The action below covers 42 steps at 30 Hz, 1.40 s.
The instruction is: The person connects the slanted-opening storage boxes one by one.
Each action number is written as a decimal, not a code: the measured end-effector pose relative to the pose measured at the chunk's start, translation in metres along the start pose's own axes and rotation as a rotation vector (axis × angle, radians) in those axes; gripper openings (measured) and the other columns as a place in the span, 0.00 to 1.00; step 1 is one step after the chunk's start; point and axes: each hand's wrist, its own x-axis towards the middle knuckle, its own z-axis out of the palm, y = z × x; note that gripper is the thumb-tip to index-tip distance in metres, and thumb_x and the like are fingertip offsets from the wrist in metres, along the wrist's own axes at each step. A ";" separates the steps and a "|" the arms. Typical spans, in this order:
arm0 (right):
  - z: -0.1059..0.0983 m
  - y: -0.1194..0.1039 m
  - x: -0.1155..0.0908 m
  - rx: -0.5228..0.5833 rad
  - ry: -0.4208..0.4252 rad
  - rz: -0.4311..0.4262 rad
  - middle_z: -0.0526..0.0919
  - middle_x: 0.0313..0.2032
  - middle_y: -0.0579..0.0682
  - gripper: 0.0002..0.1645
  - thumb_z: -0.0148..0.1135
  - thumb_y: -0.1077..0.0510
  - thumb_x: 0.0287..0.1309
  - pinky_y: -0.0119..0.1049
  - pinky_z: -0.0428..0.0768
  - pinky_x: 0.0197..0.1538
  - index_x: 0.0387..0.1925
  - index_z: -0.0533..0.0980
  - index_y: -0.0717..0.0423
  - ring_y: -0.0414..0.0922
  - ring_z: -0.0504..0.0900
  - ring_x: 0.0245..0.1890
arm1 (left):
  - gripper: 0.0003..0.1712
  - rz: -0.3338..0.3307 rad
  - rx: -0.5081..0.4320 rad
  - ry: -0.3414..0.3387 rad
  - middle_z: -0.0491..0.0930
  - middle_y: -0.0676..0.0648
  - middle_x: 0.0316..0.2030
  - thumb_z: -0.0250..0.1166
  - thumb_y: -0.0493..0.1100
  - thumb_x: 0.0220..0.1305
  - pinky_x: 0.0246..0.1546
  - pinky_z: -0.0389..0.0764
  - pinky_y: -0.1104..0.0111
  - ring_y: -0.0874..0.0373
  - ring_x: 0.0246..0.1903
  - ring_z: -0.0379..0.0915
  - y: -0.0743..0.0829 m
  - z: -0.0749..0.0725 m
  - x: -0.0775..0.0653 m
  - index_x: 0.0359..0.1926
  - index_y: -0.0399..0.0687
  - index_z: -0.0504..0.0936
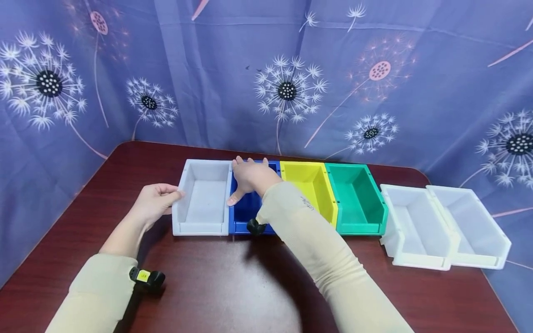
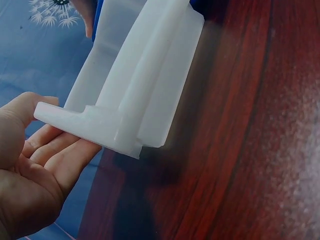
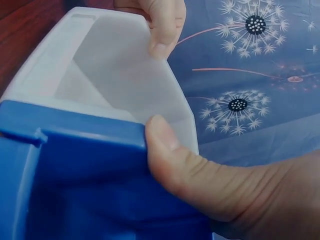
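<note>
A white storage bin point(image 1: 206, 196) stands at the left end of a row, side by side with a blue bin point(image 1: 245, 208). My left hand point(image 1: 156, 203) pinches the white bin's left side wall, its fingers point(image 2: 70, 155) along the outside and the thumb at the rim. Over the blue bin, my right hand point(image 1: 251, 178) grips its rear left part. The right thumb point(image 3: 170, 155) lies on the rim where blue meets white, and the other fingers reach over the back edge. In the right wrist view those fingers are hidden.
A yellow bin point(image 1: 310, 180) and a green bin point(image 1: 358, 199) continue the row to the right. Beyond them, two more white bins point(image 1: 416, 231) stand at an angle near the right table edge. A dandelion-patterned curtain point(image 1: 216, 92) hangs behind the dark wooden table point(image 1: 200, 286).
</note>
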 end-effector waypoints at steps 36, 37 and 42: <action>0.064 0.192 -0.108 0.457 0.619 -0.068 0.72 0.63 0.53 0.40 0.58 0.35 0.58 0.52 0.67 0.65 0.64 0.67 0.55 0.53 0.69 0.63 | 0.31 0.027 0.037 0.035 0.75 0.31 0.53 0.57 0.51 0.66 0.38 0.83 0.70 0.73 0.33 0.75 0.003 0.004 -0.003 0.58 0.29 0.71; 0.069 0.203 -0.117 0.452 0.647 -0.039 0.73 0.62 0.55 0.39 0.57 0.36 0.59 0.54 0.68 0.63 0.64 0.68 0.56 0.54 0.69 0.62 | 0.31 0.031 0.031 0.035 0.75 0.31 0.53 0.57 0.51 0.66 0.38 0.83 0.70 0.74 0.33 0.75 0.004 0.005 -0.003 0.59 0.29 0.71; 0.096 0.252 -0.165 0.434 0.769 0.102 0.74 0.59 0.63 0.35 0.57 0.42 0.61 0.59 0.72 0.54 0.61 0.70 0.62 0.61 0.73 0.55 | 0.32 0.027 0.024 0.038 0.75 0.31 0.54 0.57 0.51 0.66 0.38 0.83 0.71 0.75 0.33 0.75 0.003 0.007 -0.005 0.61 0.29 0.69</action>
